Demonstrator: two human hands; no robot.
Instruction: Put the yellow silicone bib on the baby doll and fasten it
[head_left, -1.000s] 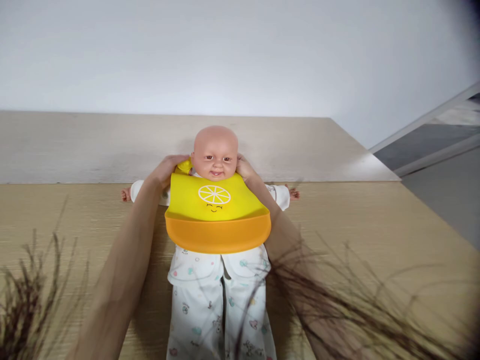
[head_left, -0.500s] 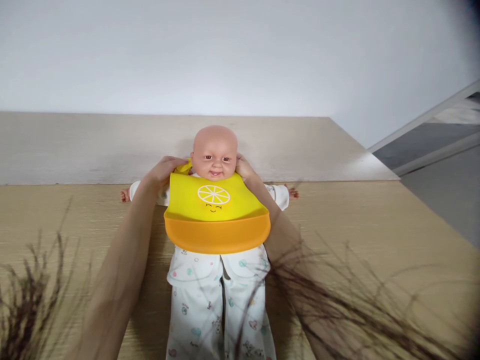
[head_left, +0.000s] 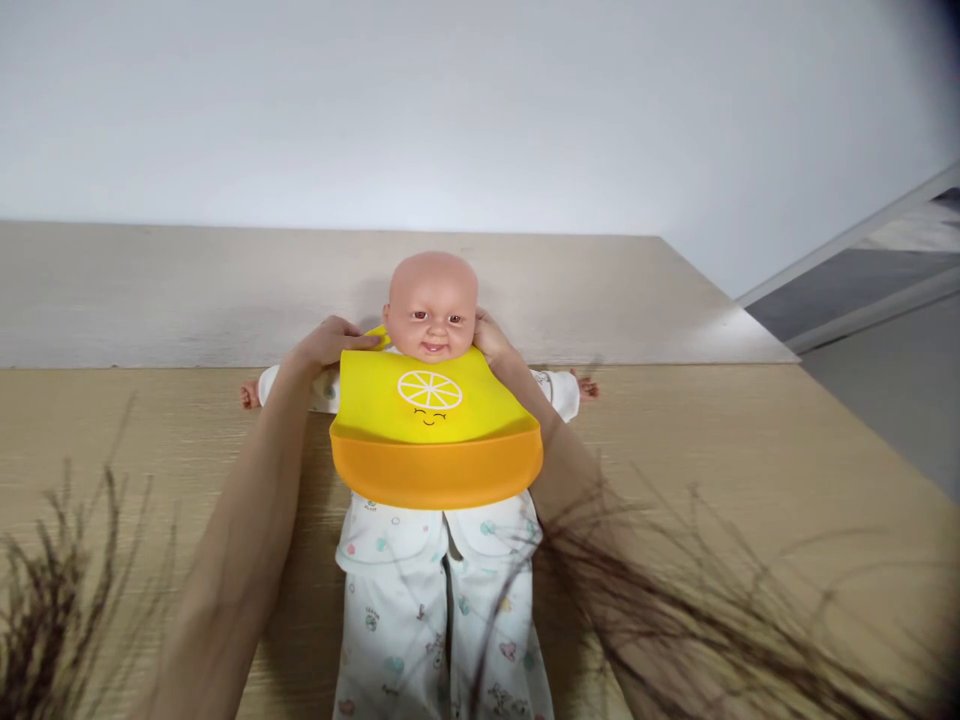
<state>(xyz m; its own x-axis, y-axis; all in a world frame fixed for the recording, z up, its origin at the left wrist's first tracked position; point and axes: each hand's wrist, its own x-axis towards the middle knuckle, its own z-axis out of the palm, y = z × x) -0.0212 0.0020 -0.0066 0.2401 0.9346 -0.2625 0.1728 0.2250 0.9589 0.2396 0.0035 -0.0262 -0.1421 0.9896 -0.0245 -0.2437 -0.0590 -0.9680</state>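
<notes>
A bald baby doll (head_left: 433,285) in a white patterned outfit lies on its back, arms spread to both sides. Across its chest is a yellow bib (head_left: 390,400) with a lemon-slice print and an orange catch pocket along the bottom. My left hand (head_left: 334,343) pinches the bib's yellow neck strap beside the doll's neck, on the left. On the other side my right hand (head_left: 491,338) is at the doll's neck, its fingers reaching behind the head. Those fingertips are hidden, so what they hold cannot be seen.
The doll rests on a light wood surface (head_left: 712,450), with a paler board (head_left: 187,290) behind its head and a white wall (head_left: 375,110) beyond. Dark hair strands (head_left: 675,590) hang across the lower corners. A framed grey panel (head_left: 862,280) stands at the right.
My left fingers have shifted slightly on the neck strap, so less of it shows. The doll and bib sit a touch further right in view. My right hand stays at the neck.
</notes>
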